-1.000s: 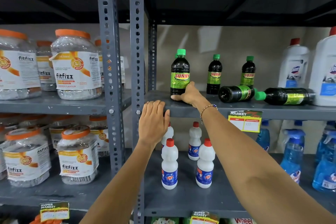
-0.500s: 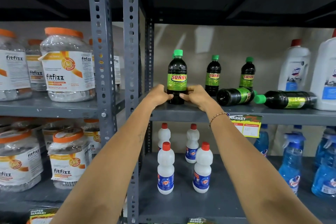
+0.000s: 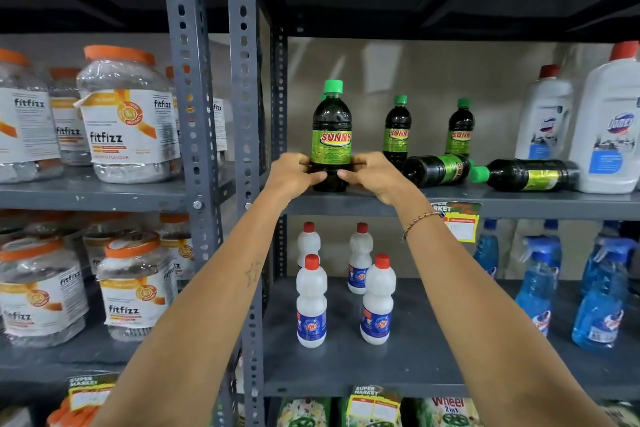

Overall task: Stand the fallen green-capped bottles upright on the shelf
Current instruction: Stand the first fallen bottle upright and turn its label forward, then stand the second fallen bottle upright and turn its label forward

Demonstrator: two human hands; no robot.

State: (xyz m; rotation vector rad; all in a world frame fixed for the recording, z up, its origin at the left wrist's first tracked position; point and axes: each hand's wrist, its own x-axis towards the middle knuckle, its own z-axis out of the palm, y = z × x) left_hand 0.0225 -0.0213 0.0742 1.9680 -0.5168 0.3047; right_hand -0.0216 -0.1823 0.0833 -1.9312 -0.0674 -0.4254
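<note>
A dark green-capped "Sunny" bottle (image 3: 331, 135) stands upright at the front left of the grey shelf (image 3: 519, 203). My left hand (image 3: 294, 175) and my right hand (image 3: 372, 174) clasp its base from either side. Two more green-capped bottles (image 3: 397, 130) (image 3: 460, 128) stand upright further back. Two others lie on their sides to the right: one (image 3: 437, 169) with its bottom toward me, the other (image 3: 526, 174) with its cap pointing left.
Large white detergent jugs (image 3: 609, 128) stand at the shelf's right end. Small white red-capped bottles (image 3: 311, 302) and blue spray bottles (image 3: 535, 288) fill the shelf below. Orange-lidded jars (image 3: 128, 118) sit left of the grey upright posts (image 3: 242, 80).
My left hand rose from the shelf edge to the front bottle's base. My right hand came round its other side, and both now grip it.
</note>
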